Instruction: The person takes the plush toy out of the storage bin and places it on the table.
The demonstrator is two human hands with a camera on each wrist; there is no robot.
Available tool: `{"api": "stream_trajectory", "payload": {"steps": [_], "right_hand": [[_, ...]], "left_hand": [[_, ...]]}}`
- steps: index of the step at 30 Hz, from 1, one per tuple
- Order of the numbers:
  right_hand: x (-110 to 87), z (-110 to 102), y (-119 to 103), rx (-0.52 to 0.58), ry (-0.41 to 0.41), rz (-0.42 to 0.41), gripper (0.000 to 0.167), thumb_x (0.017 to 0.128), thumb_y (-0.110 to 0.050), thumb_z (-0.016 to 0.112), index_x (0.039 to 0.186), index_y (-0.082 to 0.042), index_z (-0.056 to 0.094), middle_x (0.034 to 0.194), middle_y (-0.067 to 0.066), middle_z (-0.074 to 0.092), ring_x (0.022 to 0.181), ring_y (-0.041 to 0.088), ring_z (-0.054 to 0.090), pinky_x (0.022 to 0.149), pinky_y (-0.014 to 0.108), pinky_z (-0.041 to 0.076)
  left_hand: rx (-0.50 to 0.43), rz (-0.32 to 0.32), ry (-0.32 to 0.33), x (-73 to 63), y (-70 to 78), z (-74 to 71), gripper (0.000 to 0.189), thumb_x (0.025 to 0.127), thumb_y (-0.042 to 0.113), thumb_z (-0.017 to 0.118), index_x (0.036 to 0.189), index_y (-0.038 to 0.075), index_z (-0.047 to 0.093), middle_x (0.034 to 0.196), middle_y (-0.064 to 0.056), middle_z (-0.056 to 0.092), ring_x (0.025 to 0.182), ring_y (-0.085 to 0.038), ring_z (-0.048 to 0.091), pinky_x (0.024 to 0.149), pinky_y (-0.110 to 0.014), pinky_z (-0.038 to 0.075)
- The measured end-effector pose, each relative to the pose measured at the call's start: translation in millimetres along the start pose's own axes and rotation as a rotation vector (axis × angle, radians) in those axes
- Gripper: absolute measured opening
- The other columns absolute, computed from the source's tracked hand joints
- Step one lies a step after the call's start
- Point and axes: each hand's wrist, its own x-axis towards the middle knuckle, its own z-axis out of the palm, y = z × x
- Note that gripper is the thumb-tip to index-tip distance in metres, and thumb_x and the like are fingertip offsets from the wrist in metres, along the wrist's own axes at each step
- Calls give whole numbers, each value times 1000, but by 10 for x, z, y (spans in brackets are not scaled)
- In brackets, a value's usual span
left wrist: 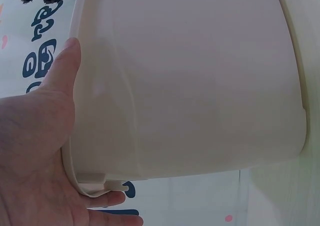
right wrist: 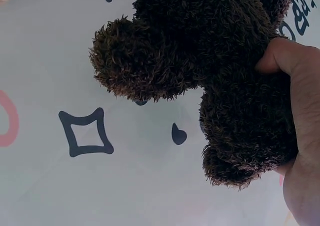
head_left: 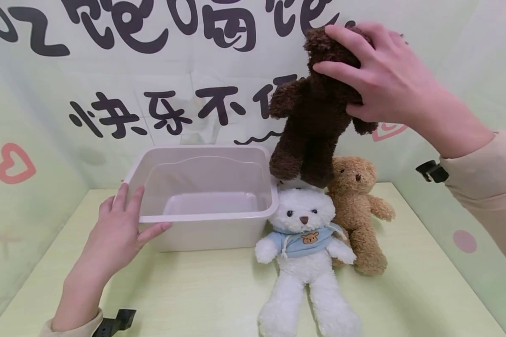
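Observation:
My right hand (head_left: 388, 79) grips a dark brown teddy bear (head_left: 316, 121) by the head and holds it up in the air. In the right wrist view the bear's fur (right wrist: 240, 100) fills much of the picture, thumb pressed into it. My left hand (head_left: 118, 229) rests at the front left corner of a pale plastic bin (head_left: 211, 231), fingers fairly straight. Seen from the left wrist, the thumb (left wrist: 67, 68) lies along the rim. Just right of the bin, a white teddy bear (head_left: 305, 271) in a blue top lies face up. A light brown teddy bear (head_left: 360, 215) is behind it.
The bin stands near the back of a pale green tabletop (head_left: 202, 295). Behind it rises a wall (head_left: 122, 79) with large black lettering. Side walls (head_left: 459, 201) with pink shapes flank the table.

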Motion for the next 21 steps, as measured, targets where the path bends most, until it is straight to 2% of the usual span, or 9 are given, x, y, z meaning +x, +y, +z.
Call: {"api": "stream_trajectory", "payload": {"steps": [3, 11, 17, 21], "right_hand": [[-72, -28, 28, -1, -3, 11, 78, 70, -10, 76, 143, -10, 51, 156, 28, 35, 118, 60, 43, 73, 71, 45], [-299, -61, 14, 50, 22, 95, 80, 61, -7, 81, 137, -12, 57, 156, 22, 40, 118, 59, 46, 74, 75, 41], [-459, -112, 40, 24, -40, 76, 84, 60, -9, 84, 140, -10, 55, 157, 26, 36, 117, 61, 44, 71, 74, 42], [-545, -111, 8, 29, -33, 97, 84, 57, -9, 84, 137, -11, 57, 155, 25, 39, 116, 61, 45, 71, 75, 41]], "left_hand": [[-7, 1, 1, 2, 6, 13, 102, 93, 54, 71, 157, -9, 23, 157, -45, 14, 128, -70, 27, 78, -82, 40], [-6, -2, -1, 1, 3, 30, 103, 94, 57, 69, 158, -9, 22, 158, -44, 13, 128, -70, 27, 78, -82, 40], [1, 1, 3, 3, -10, 24, 104, 93, 58, 69, 159, -8, 21, 158, -44, 13, 129, -70, 26, 79, -83, 39], [-4, 2, 0, -2, -20, 20, 104, 94, 58, 69, 159, -8, 20, 157, -44, 12, 129, -70, 25, 81, -83, 38]]}}
